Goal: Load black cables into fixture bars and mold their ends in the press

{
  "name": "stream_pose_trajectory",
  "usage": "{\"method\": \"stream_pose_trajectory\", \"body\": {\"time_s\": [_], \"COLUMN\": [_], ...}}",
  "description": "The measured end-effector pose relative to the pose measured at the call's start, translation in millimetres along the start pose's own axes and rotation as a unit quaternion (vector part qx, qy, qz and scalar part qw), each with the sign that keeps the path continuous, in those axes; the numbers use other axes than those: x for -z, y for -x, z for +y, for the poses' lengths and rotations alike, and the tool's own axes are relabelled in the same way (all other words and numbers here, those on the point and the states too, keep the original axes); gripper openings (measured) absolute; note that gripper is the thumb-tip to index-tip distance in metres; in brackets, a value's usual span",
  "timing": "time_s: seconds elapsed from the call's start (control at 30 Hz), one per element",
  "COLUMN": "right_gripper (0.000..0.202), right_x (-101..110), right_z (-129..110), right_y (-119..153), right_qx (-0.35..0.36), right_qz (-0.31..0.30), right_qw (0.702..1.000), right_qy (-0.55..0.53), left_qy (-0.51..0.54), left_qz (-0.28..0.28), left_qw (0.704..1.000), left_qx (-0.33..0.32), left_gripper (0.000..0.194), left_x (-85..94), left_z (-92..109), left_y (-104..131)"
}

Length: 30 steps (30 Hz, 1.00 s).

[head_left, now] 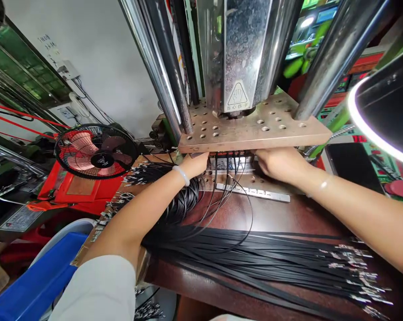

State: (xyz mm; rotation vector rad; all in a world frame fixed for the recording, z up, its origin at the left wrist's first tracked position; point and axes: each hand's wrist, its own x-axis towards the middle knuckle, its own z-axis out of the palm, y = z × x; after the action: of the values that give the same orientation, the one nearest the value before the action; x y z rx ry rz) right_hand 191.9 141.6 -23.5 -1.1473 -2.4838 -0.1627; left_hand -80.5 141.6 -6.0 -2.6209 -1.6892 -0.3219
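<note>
Under the thick drilled plate (pixel 254 133) of a press, a metal mould (pixel 231 164) lies between my two hands. Several thin black cables (pixel 216 178) run out of its front toward me. My left hand (pixel 197 165) is closed at the mould's left end, its fingertips hidden below the plate. At the right end my right hand (pixel 278 164) curls its fingers against the mould, the tips also out of sight. A slotted metal strip (pixel 254 192) rests on the table just in front of the mould.
A bundle of flat black cables (pixel 254 258) with metal ends spans the table (pixel 228 214). Coiled black cable (pixel 184 200) lies by my left forearm. Steel columns (pixel 338 62) flank the press. A fan (pixel 97 151) stands left; a ring lamp (pixel 355 111) hangs right.
</note>
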Motion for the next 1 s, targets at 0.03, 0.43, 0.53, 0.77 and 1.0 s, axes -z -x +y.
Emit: {"method": "stream_pose_trajectory", "body": {"time_s": [0.03, 0.43, 0.53, 0.77, 1.0], "right_gripper": [0.033, 0.032, 0.034, 0.036, 0.037], "right_x": [3.4, 24.5, 6.0, -39.3, -49.0], "right_z": [-9.0, -38.1, -37.9, -42.0, -44.7], "right_y": [7.6, 18.7, -12.2, -43.9, -45.2], "right_qx": [0.071, 0.11, 0.024, 0.014, 0.012], "right_qz": [0.003, -0.008, -0.016, -0.003, -0.001], "right_qw": [0.997, 0.977, 0.981, 0.988, 0.988], "right_qy": [0.024, 0.184, 0.191, 0.157, 0.154], "left_qy": [0.0, 0.022, -0.062, -0.032, 0.025], "left_qz": [-0.005, 0.196, 0.155, 0.082, 0.109], "left_qw": [1.0, 0.98, 0.986, 0.996, 0.993], "left_qx": [-0.01, 0.01, 0.004, -0.027, -0.028], "left_gripper": [0.042, 0.014, 0.014, 0.018, 0.014], "left_x": [3.9, 56.0, 48.0, 35.0, 32.1], "left_z": [3.4, -36.0, -60.8, -58.2, -62.5], "left_y": [12.9, 245.8, 283.8, 292.3, 299.2]}}
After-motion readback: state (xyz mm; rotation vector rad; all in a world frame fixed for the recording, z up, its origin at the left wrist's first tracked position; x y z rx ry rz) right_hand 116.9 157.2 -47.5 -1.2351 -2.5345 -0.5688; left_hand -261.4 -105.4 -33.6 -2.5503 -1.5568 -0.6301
